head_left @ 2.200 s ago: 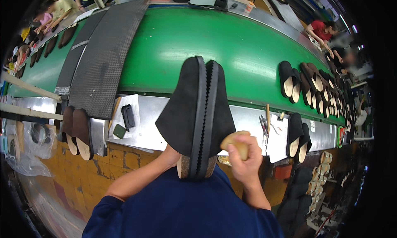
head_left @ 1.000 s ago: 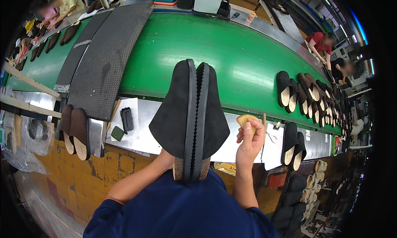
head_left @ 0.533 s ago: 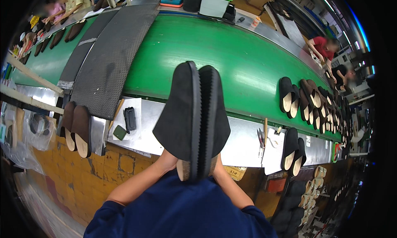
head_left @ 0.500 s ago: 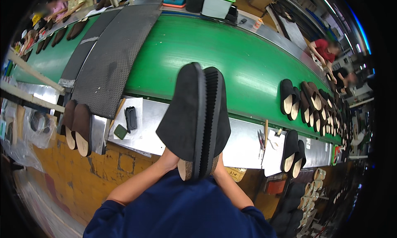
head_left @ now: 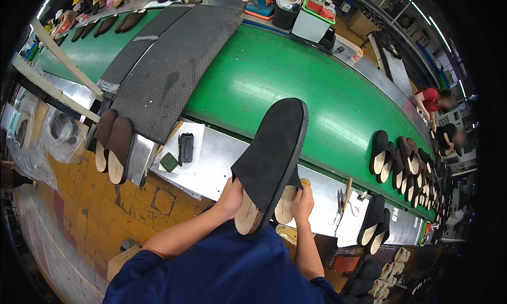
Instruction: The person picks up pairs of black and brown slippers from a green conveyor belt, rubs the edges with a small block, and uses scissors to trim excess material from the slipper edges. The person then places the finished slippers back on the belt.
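My left hand [head_left: 229, 199] is closed on a black clog [head_left: 272, 145], its fingers tucked into the foot opening. The clog is raised with toe up, showing its dark upper, the black outsole edge and the pale insole at the heel. Partly behind it is a second black clog [head_left: 285, 204], of which the pale insole and a bit of upper show. My right hand [head_left: 302, 203] grips this one at its side. By the right fingertips is a small yellowish piece [head_left: 305, 182]; I cannot tell whether it is held.
A green conveyor belt [head_left: 248, 82] runs behind the metal bench [head_left: 211, 166]. Brown clogs [head_left: 119, 145] stand at left beside a black textured mat [head_left: 174, 71]. Black clogs [head_left: 373, 219] rest at right near paper and tools. More clogs [head_left: 404, 161] sit on the belt; co-workers are beyond.
The two clogs, earlier pressed together with ridged soles facing each other, have come apart and turned. The left one now overlaps the right one, and both insoles show. The view has shifted leftward.
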Tool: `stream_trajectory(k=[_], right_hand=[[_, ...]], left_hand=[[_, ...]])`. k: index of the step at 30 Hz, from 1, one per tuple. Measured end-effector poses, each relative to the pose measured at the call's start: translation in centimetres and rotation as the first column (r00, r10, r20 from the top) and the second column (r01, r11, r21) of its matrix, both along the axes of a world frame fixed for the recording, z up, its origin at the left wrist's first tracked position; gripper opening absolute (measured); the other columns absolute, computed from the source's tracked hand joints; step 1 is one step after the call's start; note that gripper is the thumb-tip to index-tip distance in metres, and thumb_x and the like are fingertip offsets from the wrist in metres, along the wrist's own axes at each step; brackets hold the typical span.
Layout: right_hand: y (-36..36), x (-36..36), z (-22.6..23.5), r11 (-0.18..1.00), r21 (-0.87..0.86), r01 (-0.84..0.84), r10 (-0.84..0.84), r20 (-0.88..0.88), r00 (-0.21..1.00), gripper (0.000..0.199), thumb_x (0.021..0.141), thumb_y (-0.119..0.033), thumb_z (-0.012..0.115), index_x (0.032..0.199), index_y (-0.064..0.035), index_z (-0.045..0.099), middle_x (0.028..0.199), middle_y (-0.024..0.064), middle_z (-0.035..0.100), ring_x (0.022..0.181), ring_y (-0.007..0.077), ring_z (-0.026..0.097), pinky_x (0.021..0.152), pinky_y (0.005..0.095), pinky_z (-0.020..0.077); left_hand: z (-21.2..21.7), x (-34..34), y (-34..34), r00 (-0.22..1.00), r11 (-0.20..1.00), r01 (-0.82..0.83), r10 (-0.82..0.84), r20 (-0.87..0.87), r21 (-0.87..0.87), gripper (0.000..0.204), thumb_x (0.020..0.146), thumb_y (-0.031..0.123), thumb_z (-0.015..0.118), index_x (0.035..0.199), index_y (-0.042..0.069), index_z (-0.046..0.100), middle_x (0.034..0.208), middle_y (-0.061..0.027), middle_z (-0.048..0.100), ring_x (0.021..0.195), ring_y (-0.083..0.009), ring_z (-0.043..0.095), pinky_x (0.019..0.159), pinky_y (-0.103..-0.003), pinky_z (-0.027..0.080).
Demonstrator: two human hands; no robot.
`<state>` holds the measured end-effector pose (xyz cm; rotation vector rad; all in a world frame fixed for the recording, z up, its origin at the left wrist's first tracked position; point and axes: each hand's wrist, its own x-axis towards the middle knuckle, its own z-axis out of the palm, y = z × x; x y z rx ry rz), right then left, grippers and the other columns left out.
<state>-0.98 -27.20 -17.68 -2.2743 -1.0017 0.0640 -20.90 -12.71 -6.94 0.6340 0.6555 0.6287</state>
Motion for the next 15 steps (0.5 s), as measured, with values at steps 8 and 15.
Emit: stream_trajectory(k=[8, 15], right_hand=[[2.8, -2.6, 7.4, 0.968, 0.227, -0.106, 0.166, -0.268, 0.949, 0.050, 0.085, -0.012, 0.061, 0.133, -0.0037, 0.049, 0.110, 0.0168, 0.060, 0.099, 0.0284, 0.060, 0.084, 0.0370, 0.0475], [5.7, -8.6, 12.8, 0.747, 0.664, -0.043, 0.643, -0.704, 0.301, 0.100, 0.079, -0.042, 0.074, 0.148, 0.0000, 0.016, 0.140, 0.0105, 0.038, 0.127, 0.0200, 0.041, 0.107, 0.0351, 0.0309]], left_hand=[[-0.2, 0.2, 0.8, 0.995, 0.999, 0.045, -0.044, 0.084, -0.001, 0.042, 0.103, 0.024, 0.039, 0.137, -0.001, 0.040, 0.128, -0.0080, 0.052, 0.114, -0.0143, 0.052, 0.097, -0.029, 0.043], [1.0, 1.2, 1.6, 0.993, 0.957, 0.038, -0.005, -0.115, 0.289, 0.041, 0.103, 0.022, 0.034, 0.134, -0.003, 0.044, 0.130, -0.0111, 0.053, 0.119, -0.0183, 0.050, 0.102, -0.031, 0.038]])
